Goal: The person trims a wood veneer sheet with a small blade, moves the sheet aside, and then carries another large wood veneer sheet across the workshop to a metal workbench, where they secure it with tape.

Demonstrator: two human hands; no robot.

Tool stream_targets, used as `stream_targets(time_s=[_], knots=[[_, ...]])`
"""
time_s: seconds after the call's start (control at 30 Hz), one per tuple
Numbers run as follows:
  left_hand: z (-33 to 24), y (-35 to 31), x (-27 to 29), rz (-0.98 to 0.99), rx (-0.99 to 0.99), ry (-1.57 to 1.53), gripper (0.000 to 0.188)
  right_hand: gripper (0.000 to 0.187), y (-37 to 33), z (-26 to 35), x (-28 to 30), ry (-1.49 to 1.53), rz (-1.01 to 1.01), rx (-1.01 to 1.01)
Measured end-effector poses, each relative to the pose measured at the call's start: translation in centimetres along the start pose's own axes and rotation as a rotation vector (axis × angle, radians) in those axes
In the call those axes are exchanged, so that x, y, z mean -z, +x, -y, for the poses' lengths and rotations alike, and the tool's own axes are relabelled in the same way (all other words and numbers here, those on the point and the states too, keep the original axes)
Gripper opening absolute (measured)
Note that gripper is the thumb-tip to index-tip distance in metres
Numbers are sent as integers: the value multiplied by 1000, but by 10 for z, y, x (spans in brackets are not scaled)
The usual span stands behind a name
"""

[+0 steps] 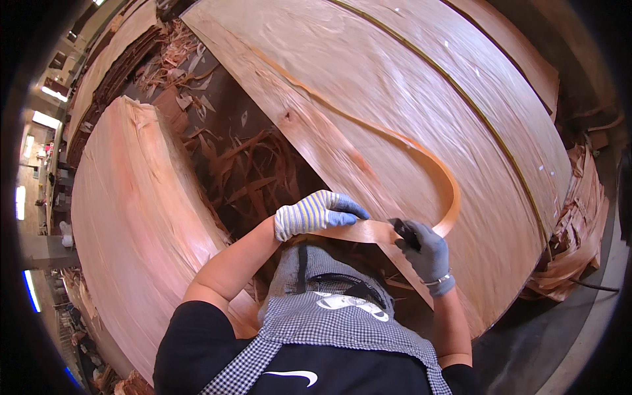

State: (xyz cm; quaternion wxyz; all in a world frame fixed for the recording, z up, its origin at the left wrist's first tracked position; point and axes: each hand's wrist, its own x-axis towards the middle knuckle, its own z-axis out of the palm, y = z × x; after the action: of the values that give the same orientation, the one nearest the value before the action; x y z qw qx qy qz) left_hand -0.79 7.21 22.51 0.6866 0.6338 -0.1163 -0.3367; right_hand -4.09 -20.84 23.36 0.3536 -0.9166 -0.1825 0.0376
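My left hand (320,214), in a striped glove with blue fingertips, pinches a long narrow strip of wood veneer (368,232) near its end, in front of my apron. My right hand (424,249), in a grey glove, is closed around a small black tool (406,233) and lies against the same strip. The kind of tool cannot be made out. From my right hand the strip curls up in a wide loop and runs back over a large veneer sheet (368,72) toward the far left.
A stack of reddish veneer sheets (131,217) stands at my left. Torn scraps (253,171) fill the gap between it and the large sheet. A dark line (454,82) crosses that sheet. Crumpled veneer (579,230) is heaped at the right, beside a cable (592,286) on the floor.
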Motion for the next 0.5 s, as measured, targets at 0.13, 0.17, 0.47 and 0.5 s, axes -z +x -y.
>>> stream_targets(time_s=[0.13, 0.17, 0.47, 0.5], knots=[[-5, -20, 84, -34, 26, 1, 28, 24, 40, 6, -29, 97, 42, -272], [-2, -25, 110, -59, 22, -16, 27, 25, 53, 12, -34, 79, 63, -392], [-13, -17, 235, 3, -164, 848, 19, 36, 199, 64, -141, 447, 378, -306], [-11, -14, 244, 9, -208, 905, 19, 31, 213, 62, -156, 578, 429, -238]])
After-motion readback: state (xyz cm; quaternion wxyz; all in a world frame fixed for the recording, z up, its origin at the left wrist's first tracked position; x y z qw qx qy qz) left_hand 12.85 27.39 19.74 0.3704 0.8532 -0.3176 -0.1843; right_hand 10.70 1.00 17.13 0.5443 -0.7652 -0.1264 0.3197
